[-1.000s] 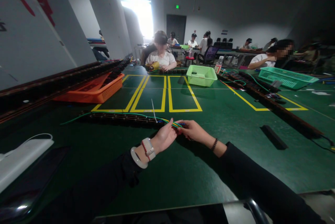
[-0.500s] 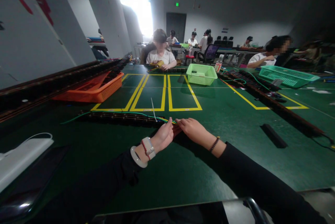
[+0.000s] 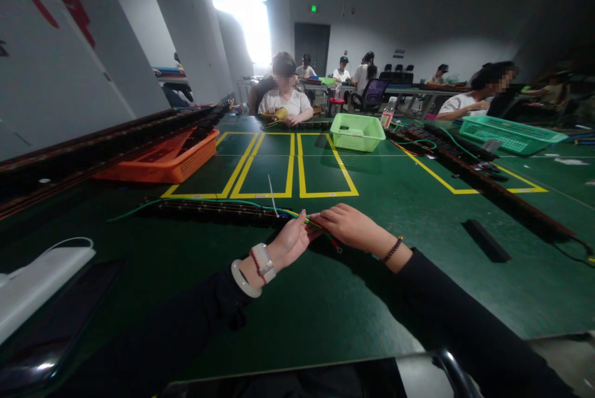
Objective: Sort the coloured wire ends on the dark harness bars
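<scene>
A bundle of green, yellow and red wires point(image 3: 331, 238) runs between my hands and ends in a small ring terminal at the right. My left hand point(image 3: 290, 242) is closed around the bundle, thumb on top. My right hand point(image 3: 351, 227) has its fingers bent over the same wires, just right of the left; its fingertips are partly hidden. Leftward the green wire lies along a long dark strip point(image 3: 214, 207) with several evenly spaced marks. A white cable tie point(image 3: 271, 192) sticks up from the strip, left of my left hand.
An orange basket point(image 3: 186, 168) holding dark strips stands at left, a light green basket point(image 3: 357, 142) ahead, and a teal one point(image 3: 515, 141) at right. Long dark strips cross the right side, near a short black bar point(image 3: 486, 240). A phone point(image 3: 65, 317) lies at lower left. Co-workers sit across the table.
My right hand has shifted slightly right and up, and the wire end with its ring terminal now shows beneath it. My left hand stays in place.
</scene>
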A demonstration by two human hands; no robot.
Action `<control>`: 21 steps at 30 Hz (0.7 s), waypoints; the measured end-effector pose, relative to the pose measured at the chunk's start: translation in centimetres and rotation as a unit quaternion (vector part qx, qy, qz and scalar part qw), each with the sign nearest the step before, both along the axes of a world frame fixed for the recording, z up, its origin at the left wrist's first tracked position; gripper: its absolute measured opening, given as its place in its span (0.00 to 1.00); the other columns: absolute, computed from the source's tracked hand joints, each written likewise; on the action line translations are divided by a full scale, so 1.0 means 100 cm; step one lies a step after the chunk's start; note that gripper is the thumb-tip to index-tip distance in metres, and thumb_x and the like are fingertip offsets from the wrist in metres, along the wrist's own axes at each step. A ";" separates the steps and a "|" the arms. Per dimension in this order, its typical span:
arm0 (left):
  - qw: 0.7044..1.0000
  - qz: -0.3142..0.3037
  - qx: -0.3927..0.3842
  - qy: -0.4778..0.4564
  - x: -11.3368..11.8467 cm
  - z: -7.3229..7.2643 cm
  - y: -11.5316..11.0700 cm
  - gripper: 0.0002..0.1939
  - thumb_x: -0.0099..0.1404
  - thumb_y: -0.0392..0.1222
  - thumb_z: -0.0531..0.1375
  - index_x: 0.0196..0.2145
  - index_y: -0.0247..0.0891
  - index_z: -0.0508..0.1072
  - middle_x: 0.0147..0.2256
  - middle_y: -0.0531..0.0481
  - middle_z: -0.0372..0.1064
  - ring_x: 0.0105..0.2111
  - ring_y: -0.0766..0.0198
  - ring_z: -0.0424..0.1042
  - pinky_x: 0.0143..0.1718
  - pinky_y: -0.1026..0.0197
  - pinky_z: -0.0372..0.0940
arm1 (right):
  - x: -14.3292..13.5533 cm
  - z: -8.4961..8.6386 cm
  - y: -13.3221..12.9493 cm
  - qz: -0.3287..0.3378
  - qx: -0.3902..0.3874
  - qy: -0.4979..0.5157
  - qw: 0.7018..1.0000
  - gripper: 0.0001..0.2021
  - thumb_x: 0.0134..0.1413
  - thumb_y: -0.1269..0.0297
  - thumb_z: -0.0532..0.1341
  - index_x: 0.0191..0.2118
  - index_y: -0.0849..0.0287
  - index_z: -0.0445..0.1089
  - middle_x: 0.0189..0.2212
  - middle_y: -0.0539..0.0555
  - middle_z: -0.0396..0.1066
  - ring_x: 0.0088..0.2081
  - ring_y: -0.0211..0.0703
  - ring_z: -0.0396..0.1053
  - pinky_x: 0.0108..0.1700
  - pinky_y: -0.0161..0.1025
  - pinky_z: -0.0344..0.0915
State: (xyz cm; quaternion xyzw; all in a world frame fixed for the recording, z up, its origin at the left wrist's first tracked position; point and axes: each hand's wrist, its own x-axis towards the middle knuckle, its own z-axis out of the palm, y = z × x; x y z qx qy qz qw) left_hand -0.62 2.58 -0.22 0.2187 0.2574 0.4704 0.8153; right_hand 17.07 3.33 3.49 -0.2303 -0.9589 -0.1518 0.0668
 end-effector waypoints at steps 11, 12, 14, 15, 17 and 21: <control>1.000 -0.010 -0.018 0.019 -0.003 -0.006 0.001 0.15 0.67 0.42 0.51 0.33 0.28 0.72 0.29 0.43 0.71 0.30 0.65 0.71 0.35 0.62 0.66 | 0.000 0.003 -0.007 0.109 0.066 -0.030 0.991 0.15 0.59 0.65 0.54 0.51 0.61 0.64 0.50 0.60 0.64 0.49 0.48 0.61 0.47 0.45 0.59; 0.999 -0.020 -0.021 0.017 -0.003 -0.007 0.001 0.16 0.67 0.43 0.50 0.34 0.28 0.72 0.28 0.43 0.71 0.29 0.65 0.70 0.33 0.63 0.65 | -0.001 0.002 -0.008 0.116 0.075 -0.027 0.990 0.14 0.60 0.64 0.53 0.50 0.61 0.65 0.48 0.59 0.65 0.48 0.47 0.62 0.48 0.45 0.59; 0.999 -0.030 -0.031 0.016 -0.004 -0.007 0.001 0.17 0.67 0.44 0.49 0.34 0.28 0.71 0.27 0.43 0.70 0.26 0.65 0.69 0.30 0.64 0.64 | -0.001 -0.001 -0.009 0.124 0.098 -0.017 0.987 0.12 0.62 0.64 0.51 0.47 0.61 0.66 0.42 0.57 0.68 0.45 0.45 0.64 0.48 0.44 0.58; 0.999 -0.029 -0.037 0.017 -0.004 -0.006 0.001 0.17 0.68 0.44 0.49 0.33 0.29 0.71 0.26 0.44 0.69 0.25 0.66 0.69 0.29 0.64 0.64 | -0.001 -0.002 -0.009 0.124 0.110 -0.010 0.986 0.11 0.63 0.66 0.50 0.45 0.61 0.67 0.40 0.56 0.69 0.43 0.43 0.64 0.48 0.43 0.58; 0.998 -0.018 -0.049 0.019 -0.003 -0.004 0.001 0.17 0.68 0.44 0.49 0.32 0.29 0.70 0.26 0.44 0.69 0.24 0.67 0.68 0.29 0.64 0.64 | -0.001 -0.004 -0.009 0.122 0.120 0.005 0.985 0.11 0.64 0.70 0.49 0.44 0.60 0.67 0.36 0.55 0.70 0.40 0.41 0.65 0.45 0.41 0.59; 0.998 -0.001 -0.052 0.028 -0.001 0.002 -0.002 0.16 0.68 0.42 0.49 0.29 0.30 0.69 0.27 0.44 0.70 0.28 0.66 0.70 0.34 0.63 0.65 | -0.001 -0.007 -0.008 0.088 0.065 0.101 0.989 0.10 0.64 0.67 0.50 0.42 0.61 0.68 0.28 0.53 0.69 0.31 0.39 0.64 0.34 0.38 0.59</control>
